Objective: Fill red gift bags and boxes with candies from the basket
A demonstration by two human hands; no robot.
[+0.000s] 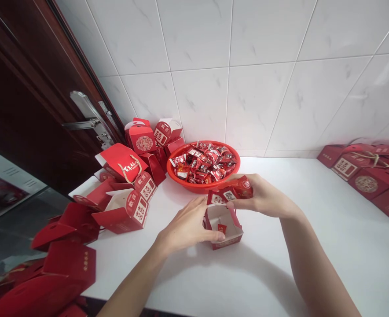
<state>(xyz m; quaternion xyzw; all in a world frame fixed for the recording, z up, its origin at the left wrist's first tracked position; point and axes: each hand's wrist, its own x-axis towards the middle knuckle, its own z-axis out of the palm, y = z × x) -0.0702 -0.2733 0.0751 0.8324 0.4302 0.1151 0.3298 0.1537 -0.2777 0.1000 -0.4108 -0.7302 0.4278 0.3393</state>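
Note:
A small red paper gift box (227, 241) stands with its top open on the white table, a red-wrapped candy (222, 228) lying inside. My left hand (189, 225) grips its left side, the thumb over the near rim. Just above the box, my right hand (260, 196) pinches several red-wrapped candies (229, 193) between thumb and fingers. Behind both hands is an orange-red plastic basin (194, 186) heaped with similar wrapped candies (207, 160).
Several open red gift boxes (122, 211) crowd the table's left side. Closed boxes (368, 185) are lined up at the right by the tiled wall (263, 35). A dark door (32, 66) with a metal handle (82, 124) is at the left.

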